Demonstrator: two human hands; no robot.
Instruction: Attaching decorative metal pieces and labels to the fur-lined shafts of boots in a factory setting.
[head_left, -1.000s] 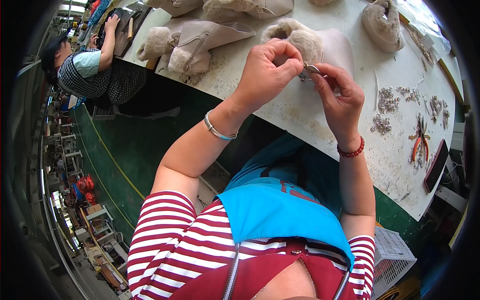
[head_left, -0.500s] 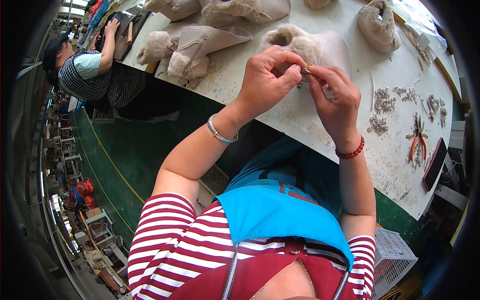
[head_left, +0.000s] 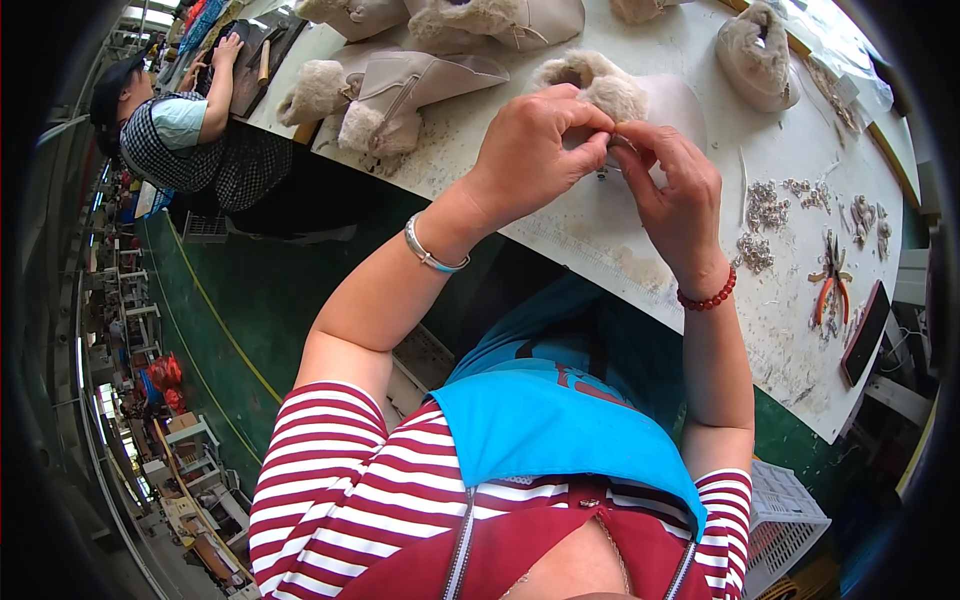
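My left hand (head_left: 540, 150) is closed in a pinch, thumb against forefinger. Its fingertips meet those of my right hand (head_left: 675, 185), which is pinched as well. Whatever small piece they grip between them is too hidden by the fingers to name. Right behind my fingers a pale beige boot with a fluffy fur lining (head_left: 615, 92) lies on the white table (head_left: 600, 235). My hands cover part of this boot.
More fur-lined boots (head_left: 395, 85) lie at the far left, and another boot (head_left: 757, 60) stands far right. Small metal fittings (head_left: 767, 205), orange-handled pliers (head_left: 831, 285) and a phone (head_left: 866, 333) lie on the right. A co-worker (head_left: 185, 130) works at the far left.
Both hands remain pinched together in nearly the same spot. The sliver of a small piece that showed between the fingertips is now mostly covered. My right wrist has shifted slightly right.
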